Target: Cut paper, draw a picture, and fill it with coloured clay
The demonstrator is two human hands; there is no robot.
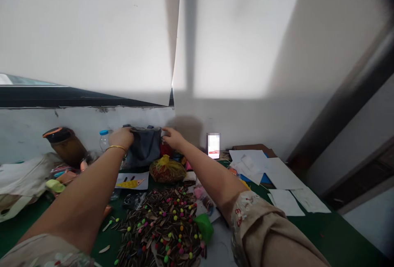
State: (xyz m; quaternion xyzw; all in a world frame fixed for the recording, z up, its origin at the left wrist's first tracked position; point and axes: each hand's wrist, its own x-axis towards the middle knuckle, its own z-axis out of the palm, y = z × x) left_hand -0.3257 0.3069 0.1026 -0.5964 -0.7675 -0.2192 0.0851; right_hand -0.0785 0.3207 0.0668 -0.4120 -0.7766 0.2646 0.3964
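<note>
Left hand [121, 139] and right hand [174, 139] flank the gray bag [143, 149], touching its top.

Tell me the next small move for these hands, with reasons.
Probably spread the top edge of the dark bag slightly: the left hand is at one upper corner and the right hand at the other, well placed to draw them apart.

Patchy light [234, 53], broad soft shadows [191, 33]

At the back of the worktop [347, 236], a bag [144, 148] stands right of a bottle [104, 140]. Before the bag lies a sack [168, 171], then a seed heap [161, 224]; papers [285, 172] lie to the right.
</note>
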